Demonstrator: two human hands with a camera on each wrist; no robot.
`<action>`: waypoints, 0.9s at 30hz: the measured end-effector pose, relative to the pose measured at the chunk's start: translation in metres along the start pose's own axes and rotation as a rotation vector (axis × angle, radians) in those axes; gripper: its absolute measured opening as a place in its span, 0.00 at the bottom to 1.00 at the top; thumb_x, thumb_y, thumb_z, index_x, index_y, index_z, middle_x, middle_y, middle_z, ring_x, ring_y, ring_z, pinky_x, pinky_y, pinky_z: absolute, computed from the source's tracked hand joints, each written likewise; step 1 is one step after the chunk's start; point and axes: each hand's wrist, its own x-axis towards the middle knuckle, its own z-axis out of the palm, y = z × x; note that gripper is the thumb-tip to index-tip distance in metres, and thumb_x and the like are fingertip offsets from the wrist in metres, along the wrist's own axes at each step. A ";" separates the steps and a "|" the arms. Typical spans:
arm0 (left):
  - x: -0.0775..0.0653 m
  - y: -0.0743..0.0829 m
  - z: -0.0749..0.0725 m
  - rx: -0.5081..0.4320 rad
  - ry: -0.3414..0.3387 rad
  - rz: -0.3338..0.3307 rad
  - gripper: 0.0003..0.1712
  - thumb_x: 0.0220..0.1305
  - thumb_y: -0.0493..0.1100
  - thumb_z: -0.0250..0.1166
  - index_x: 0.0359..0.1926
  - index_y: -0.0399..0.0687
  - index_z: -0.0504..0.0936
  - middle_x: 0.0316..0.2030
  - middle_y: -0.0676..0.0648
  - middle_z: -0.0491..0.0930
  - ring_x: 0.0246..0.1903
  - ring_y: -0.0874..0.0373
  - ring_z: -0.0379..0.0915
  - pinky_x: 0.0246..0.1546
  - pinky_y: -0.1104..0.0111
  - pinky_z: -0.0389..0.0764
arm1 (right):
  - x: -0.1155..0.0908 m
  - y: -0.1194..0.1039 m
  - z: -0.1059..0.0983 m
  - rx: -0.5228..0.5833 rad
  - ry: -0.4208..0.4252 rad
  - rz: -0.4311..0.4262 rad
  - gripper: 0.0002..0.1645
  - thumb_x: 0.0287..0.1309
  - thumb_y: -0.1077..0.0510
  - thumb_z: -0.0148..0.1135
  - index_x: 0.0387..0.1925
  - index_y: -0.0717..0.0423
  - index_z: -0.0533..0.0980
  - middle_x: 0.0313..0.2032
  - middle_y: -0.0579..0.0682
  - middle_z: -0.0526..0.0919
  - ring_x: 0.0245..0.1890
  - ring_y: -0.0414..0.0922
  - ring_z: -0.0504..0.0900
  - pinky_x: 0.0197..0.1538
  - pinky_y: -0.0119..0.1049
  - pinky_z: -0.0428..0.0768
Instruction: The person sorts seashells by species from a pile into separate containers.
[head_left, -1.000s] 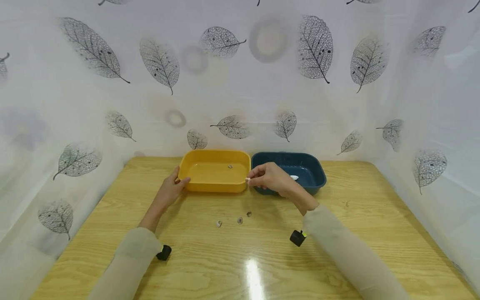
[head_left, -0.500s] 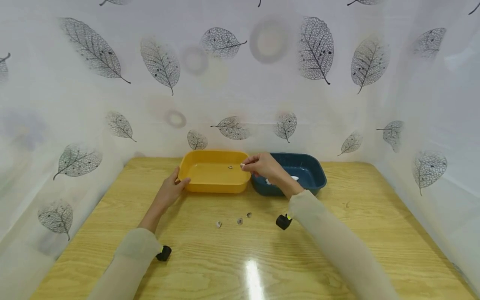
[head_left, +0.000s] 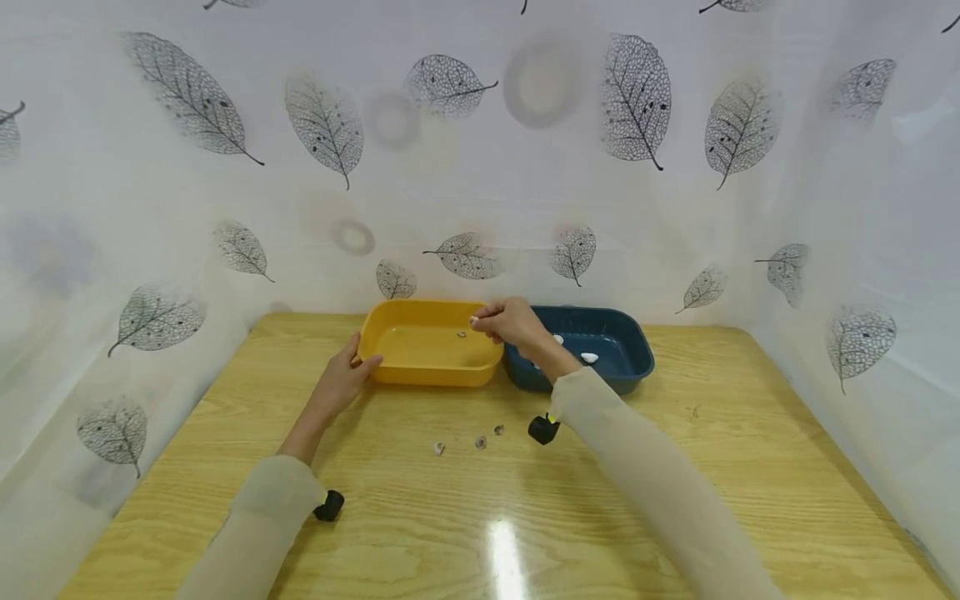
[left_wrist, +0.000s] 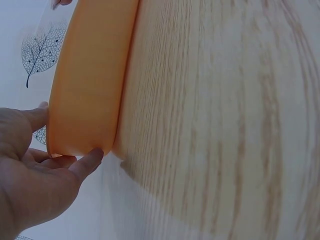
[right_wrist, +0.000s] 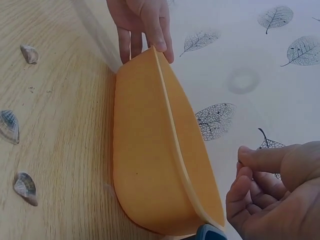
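At the left end of a yellow plastic basin (head_left: 435, 376), my left hand (head_left: 339, 387) grips the wall, with the thumb by the rim; the left wrist view shows fingers against the end wall (left_wrist: 82, 120). Above the basin's right end, my right hand (head_left: 516, 323) pinches a small whitish shell (head_left: 474, 321) between thumb and fingertips. In the right wrist view the fingers hide that piece. One small shell (head_left: 461, 334) lies inside the yellow basin. On the wooden table in front are a pale shell (head_left: 438, 448) and two darker shells, one nearer the middle (head_left: 481, 442) and another (head_left: 498, 430).
A dark blue basin (head_left: 640, 360) stands against the right side of the yellow one and holds white shells (head_left: 589, 357), partly hidden by my right arm. Behind both basins hangs a leaf-printed curtain (head_left: 465, 167). The wooden table (head_left: 405, 517) extends toward me.
My right hand has moved left and away from me, from the yellow basin's front right corner to over its inside, still pinching the shell. The left hand stays in place.
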 end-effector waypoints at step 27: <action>-0.003 0.003 0.000 -0.013 -0.006 0.014 0.48 0.82 0.54 0.52 0.81 0.36 0.34 0.80 0.31 0.39 0.76 0.32 0.47 0.72 0.47 0.62 | -0.019 0.011 -0.011 0.017 -0.017 -0.107 0.17 0.72 0.58 0.65 0.56 0.62 0.82 0.53 0.63 0.84 0.48 0.59 0.84 0.50 0.47 0.84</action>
